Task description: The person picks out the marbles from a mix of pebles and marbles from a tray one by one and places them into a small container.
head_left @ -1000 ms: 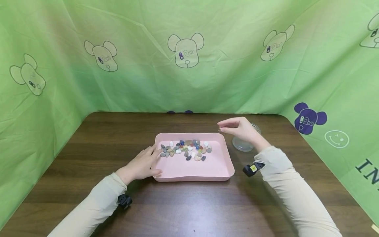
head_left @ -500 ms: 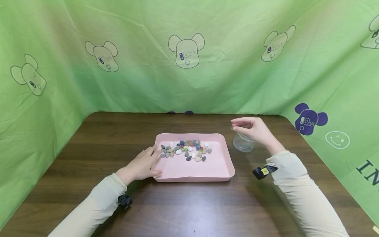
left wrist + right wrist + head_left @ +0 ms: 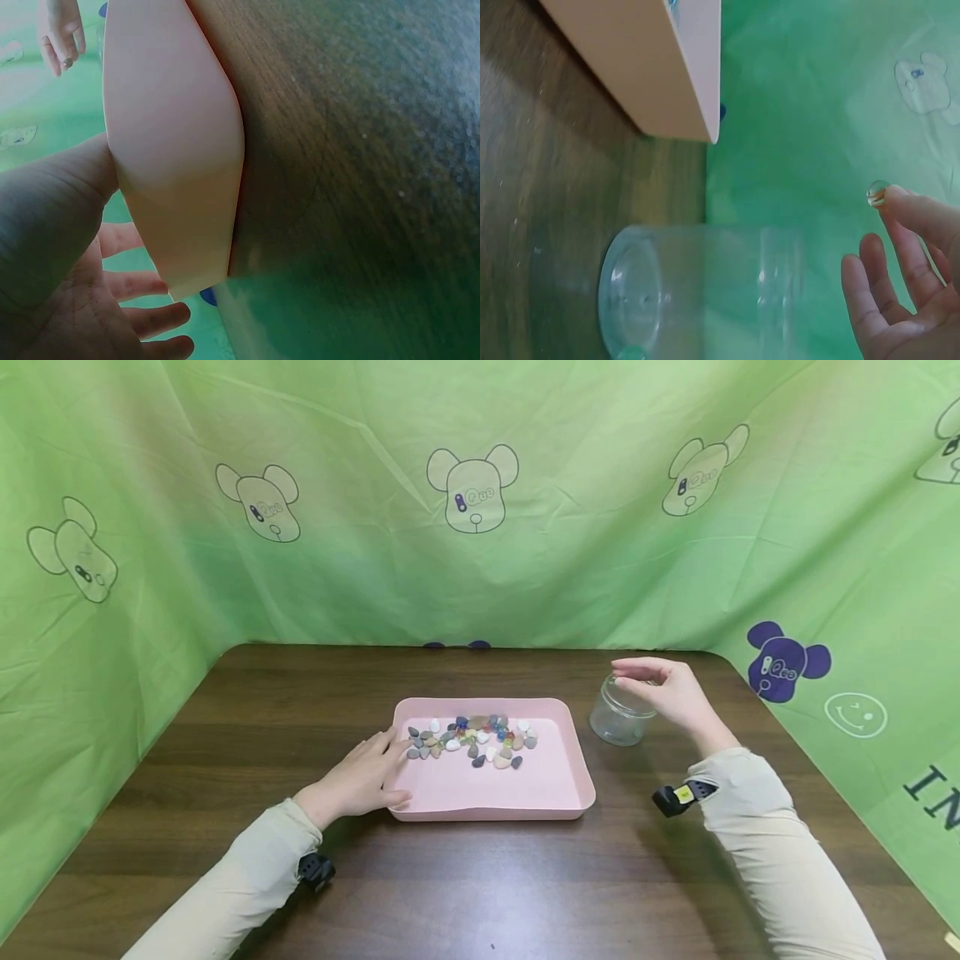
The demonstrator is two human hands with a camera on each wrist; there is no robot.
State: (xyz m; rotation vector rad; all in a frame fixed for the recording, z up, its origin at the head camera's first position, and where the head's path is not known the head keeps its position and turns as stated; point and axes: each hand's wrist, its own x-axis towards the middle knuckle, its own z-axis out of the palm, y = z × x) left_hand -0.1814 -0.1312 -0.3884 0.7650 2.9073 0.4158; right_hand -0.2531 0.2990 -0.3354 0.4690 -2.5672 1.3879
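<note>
The right hand (image 3: 667, 692) pinches a clear glass marble (image 3: 876, 193) between thumb and finger, over the mouth of a transparent jar (image 3: 618, 727) that stands upright just beyond the right edge of a pink tray (image 3: 487, 793), toward the worktop's (image 3: 480, 893) far right corner. The left hand (image 3: 360, 781), fingers loosely spread, rests on the tray's left edge, its thumb by the near left corner, while mixed pebbles (image 3: 501, 762) and coloured glass marbles (image 3: 501, 736) lie scattered mostly toward the tray's far edge.

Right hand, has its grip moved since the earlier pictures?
Yes: in the head view, the right hand has moved rightward, farther from the pink tray.
</note>
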